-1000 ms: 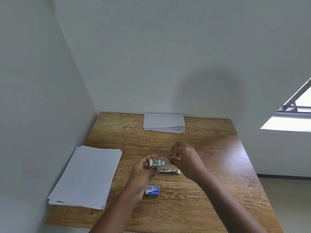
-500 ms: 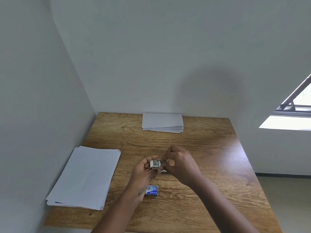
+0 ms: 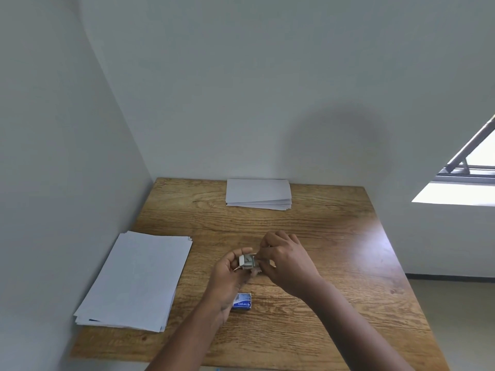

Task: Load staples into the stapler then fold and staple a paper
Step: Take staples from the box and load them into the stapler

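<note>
My left hand (image 3: 230, 274) holds a small open grey tray of staples (image 3: 247, 261) above the wooden table (image 3: 334, 263). The fingertips of my right hand (image 3: 286, 261) are curled at the tray's right end, pinching into it; what they grip is hidden. The stapler is almost wholly hidden beneath my hands. A blue staple box sleeve (image 3: 242, 301) lies on the table just below my left wrist. A stack of flat white paper (image 3: 136, 279) lies at the left of the table.
A smaller pile of folded white sheets (image 3: 258, 193) lies at the table's far edge by the wall. Walls close in on the left and back. A window shows at the far right.
My right hand has moved left from beside the tray onto its right end, covering the stapler on the table. My left hand has kept hold of the tray.
</note>
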